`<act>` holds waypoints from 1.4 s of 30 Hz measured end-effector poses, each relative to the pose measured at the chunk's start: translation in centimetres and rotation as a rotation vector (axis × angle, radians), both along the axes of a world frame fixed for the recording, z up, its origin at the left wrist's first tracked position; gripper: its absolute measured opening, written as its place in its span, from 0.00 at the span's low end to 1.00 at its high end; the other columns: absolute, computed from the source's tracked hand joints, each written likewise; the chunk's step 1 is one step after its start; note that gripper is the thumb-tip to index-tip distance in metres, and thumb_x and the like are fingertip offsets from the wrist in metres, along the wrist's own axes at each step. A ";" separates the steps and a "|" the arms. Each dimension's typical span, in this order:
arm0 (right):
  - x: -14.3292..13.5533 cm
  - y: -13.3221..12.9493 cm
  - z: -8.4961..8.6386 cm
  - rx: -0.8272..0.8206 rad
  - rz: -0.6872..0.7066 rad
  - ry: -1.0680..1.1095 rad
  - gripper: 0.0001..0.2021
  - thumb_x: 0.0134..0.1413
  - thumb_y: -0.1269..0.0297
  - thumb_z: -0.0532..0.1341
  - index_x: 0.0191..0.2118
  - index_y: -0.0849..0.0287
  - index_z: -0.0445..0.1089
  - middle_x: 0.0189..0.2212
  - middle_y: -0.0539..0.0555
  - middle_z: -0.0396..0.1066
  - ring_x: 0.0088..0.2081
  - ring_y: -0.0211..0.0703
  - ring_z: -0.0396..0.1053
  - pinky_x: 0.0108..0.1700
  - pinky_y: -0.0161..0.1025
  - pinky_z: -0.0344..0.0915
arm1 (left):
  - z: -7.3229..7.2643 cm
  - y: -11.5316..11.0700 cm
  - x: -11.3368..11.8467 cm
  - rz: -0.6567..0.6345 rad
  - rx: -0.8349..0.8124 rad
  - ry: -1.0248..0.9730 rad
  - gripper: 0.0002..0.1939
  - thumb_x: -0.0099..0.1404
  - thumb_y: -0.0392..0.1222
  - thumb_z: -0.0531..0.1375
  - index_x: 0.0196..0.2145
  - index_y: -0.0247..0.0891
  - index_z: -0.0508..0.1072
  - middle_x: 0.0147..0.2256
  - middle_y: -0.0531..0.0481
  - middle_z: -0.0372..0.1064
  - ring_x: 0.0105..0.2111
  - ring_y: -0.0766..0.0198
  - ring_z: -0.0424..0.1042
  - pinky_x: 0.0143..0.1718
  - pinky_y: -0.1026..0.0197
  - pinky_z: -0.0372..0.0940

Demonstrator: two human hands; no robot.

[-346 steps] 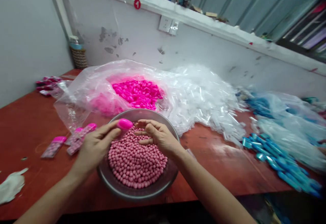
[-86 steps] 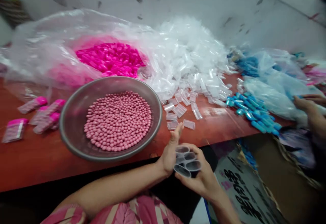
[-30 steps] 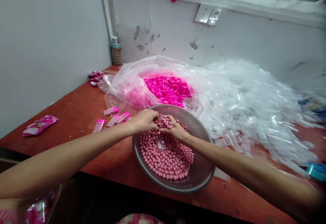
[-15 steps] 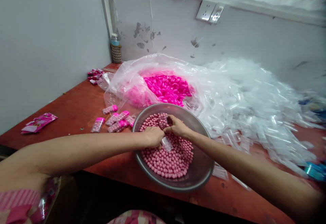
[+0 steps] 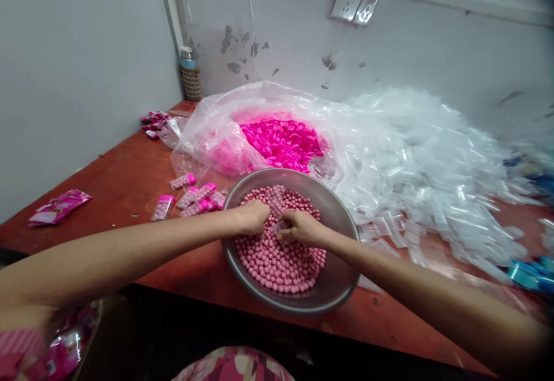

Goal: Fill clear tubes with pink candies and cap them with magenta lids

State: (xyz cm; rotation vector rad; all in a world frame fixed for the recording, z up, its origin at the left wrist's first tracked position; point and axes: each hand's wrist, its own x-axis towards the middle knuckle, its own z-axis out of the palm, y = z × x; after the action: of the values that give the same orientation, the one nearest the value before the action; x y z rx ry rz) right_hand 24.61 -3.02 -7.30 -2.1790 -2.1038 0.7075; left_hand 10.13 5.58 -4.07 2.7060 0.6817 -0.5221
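Note:
A metal bowl (image 5: 340, 274) holds many pink beads (image 5: 281, 268). Over the beads at the bowl's left side is my left hand (image 5: 254, 217), its fingers curled down; what they hold, if anything, is hidden. My right hand (image 5: 303, 228) is closed on a small clear container (image 5: 281, 227) low over the middle of the beads. Another clear container (image 5: 276, 201), full of beads, shows just beyond and between the hands; its lower end is hard to make out. Left of the bowl lie several bead-filled containers with pink caps (image 5: 163, 208).
Behind the bowl, a clear plastic bag (image 5: 268, 92) holds bright pink caps (image 5: 283, 141). A large heap of clear empty containers (image 5: 415, 156) spreads to the right. Pink packets (image 5: 60, 206) lie at the left, and a bottle in a woven holder (image 5: 190, 78) stands by the wall.
My hands have moved apart: the left one slightly left and up, the right one a little down. The clear container seen under my left hand is no longer visible there. The whole view has shifted slightly.

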 end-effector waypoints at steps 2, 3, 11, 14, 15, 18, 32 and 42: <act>0.7 -0.2 1.0 0.034 0.068 -0.070 0.05 0.48 0.67 0.60 0.33 0.61 0.69 0.31 0.55 0.70 0.32 0.42 0.66 0.28 0.32 0.56 | 0.6 0.4 -0.7 0.008 0.024 -0.022 0.12 0.47 0.36 0.62 0.32 0.30 0.74 0.34 0.38 0.72 0.36 0.51 0.71 0.35 0.60 0.65; 1.0 -0.4 1.4 0.056 0.141 -0.162 0.04 0.50 0.71 0.58 0.33 0.63 0.70 0.32 0.59 0.70 0.33 0.44 0.66 0.29 0.34 0.57 | 0.8 0.6 -1.0 0.013 0.034 -0.034 0.11 0.47 0.35 0.62 0.32 0.30 0.74 0.34 0.38 0.72 0.36 0.51 0.71 0.36 0.59 0.65; -3.5 -1.6 0.0 -0.010 0.767 -0.333 0.08 0.51 0.76 0.54 0.31 0.65 0.70 0.30 0.60 0.71 0.33 0.45 0.66 0.33 0.38 0.60 | -0.4 1.2 -1.9 0.059 0.062 -0.194 0.11 0.54 0.30 0.53 0.29 0.33 0.75 0.31 0.40 0.72 0.35 0.55 0.71 0.38 0.59 0.63; -5.4 -0.6 -0.8 -0.030 0.620 -0.047 0.05 0.44 0.77 0.57 0.29 0.66 0.68 0.28 0.57 0.69 0.29 0.41 0.64 0.31 0.35 0.58 | -0.8 1.4 -2.0 0.075 0.077 -0.280 0.13 0.57 0.31 0.50 0.33 0.34 0.74 0.34 0.41 0.72 0.38 0.55 0.71 0.41 0.59 0.62; -5.8 -0.2 -0.9 -0.054 0.506 0.070 0.03 0.41 0.77 0.58 0.26 0.65 0.67 0.25 0.54 0.68 0.27 0.39 0.63 0.29 0.34 0.57 | -0.8 1.5 -2.0 0.088 0.073 -0.329 0.14 0.58 0.31 0.49 0.34 0.34 0.74 0.36 0.42 0.72 0.38 0.56 0.70 0.42 0.59 0.62; -5.7 0.4 -0.7 -0.098 0.255 0.299 0.04 0.42 0.74 0.59 0.23 0.63 0.62 0.20 0.47 0.63 0.24 0.35 0.60 0.25 0.30 0.56 | -0.5 1.7 -2.5 0.170 -0.002 -0.592 0.15 0.60 0.32 0.48 0.40 0.35 0.72 0.39 0.45 0.72 0.41 0.60 0.69 0.45 0.62 0.60; -0.9 -2.0 3.0 0.254 -0.257 1.072 0.19 0.39 0.64 0.66 0.40 0.58 0.64 0.32 0.49 0.65 0.32 0.37 0.64 0.35 0.35 0.64 | -0.1 -1.5 -2.9 0.430 -1.099 -0.773 0.13 0.53 0.43 0.60 0.34 0.30 0.70 0.28 0.50 0.66 0.28 0.66 0.67 0.32 0.63 0.63; 0.9 -2.8 5.1 0.304 0.067 0.627 0.10 0.49 0.65 0.61 0.39 0.57 0.67 0.31 0.49 0.68 0.32 0.37 0.66 0.35 0.32 0.62 | -0.3 -1.4 -2.2 0.334 -1.353 -0.732 0.13 0.50 0.42 0.63 0.29 0.30 0.66 0.22 0.56 0.57 0.20 0.74 0.55 0.23 0.68 0.50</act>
State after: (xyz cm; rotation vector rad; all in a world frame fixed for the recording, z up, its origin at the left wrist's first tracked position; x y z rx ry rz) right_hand 25.49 -5.77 -2.21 -1.4815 -1.8072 0.8639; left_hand 7.94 4.16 -4.36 1.2891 0.3209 0.1294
